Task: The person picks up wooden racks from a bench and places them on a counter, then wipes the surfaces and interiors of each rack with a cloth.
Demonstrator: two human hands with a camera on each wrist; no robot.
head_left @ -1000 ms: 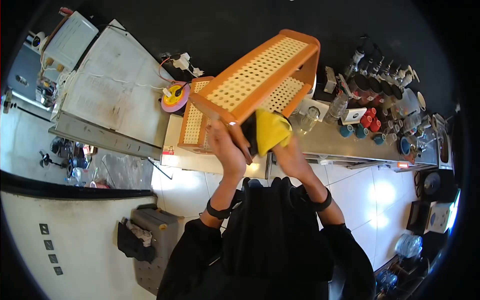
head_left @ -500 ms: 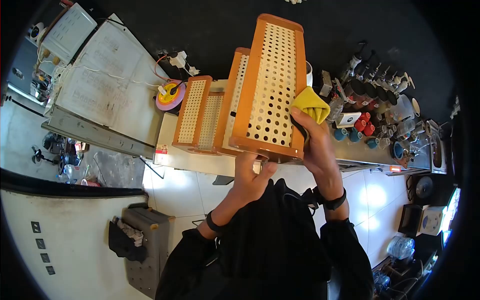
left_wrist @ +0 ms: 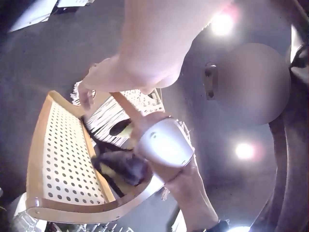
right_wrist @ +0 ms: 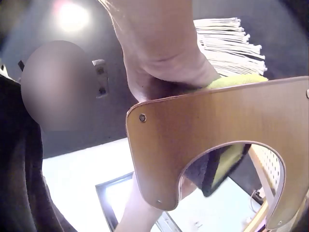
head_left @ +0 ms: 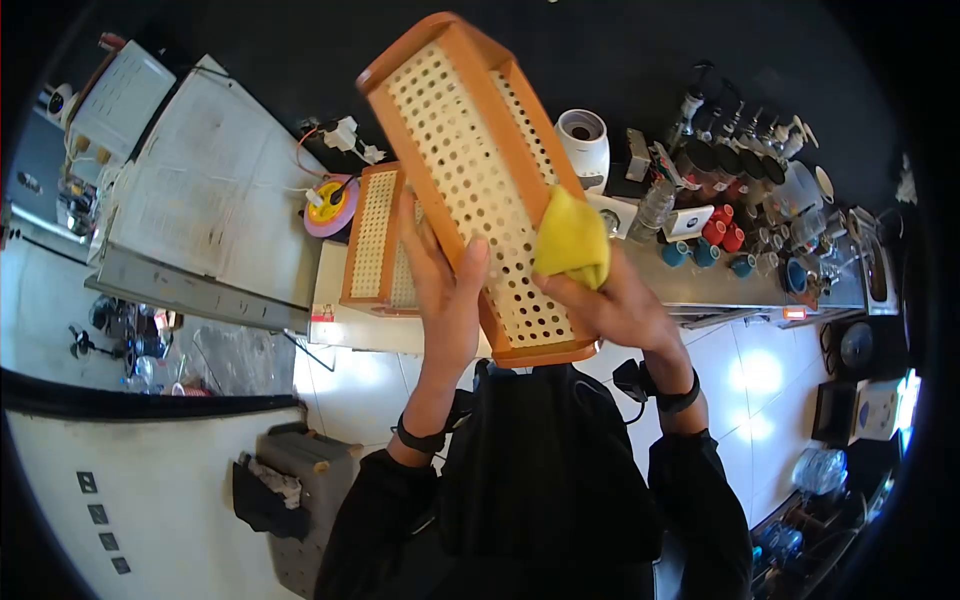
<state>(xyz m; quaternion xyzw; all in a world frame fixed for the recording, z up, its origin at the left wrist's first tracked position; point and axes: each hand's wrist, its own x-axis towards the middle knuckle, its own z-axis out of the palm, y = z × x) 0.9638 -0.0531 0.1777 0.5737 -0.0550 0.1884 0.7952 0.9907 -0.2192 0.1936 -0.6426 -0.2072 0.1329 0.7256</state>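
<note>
A wood-framed perforated rack is gripped at its left edge by the left hand; at its right edge, a yellow cloth is seemingly pinched by the right hand.

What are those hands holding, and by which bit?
The left hand holds the rack by one long edge. The right hand holds the cloth by its lower part in the head view, at the rack's opposite edge.
</note>
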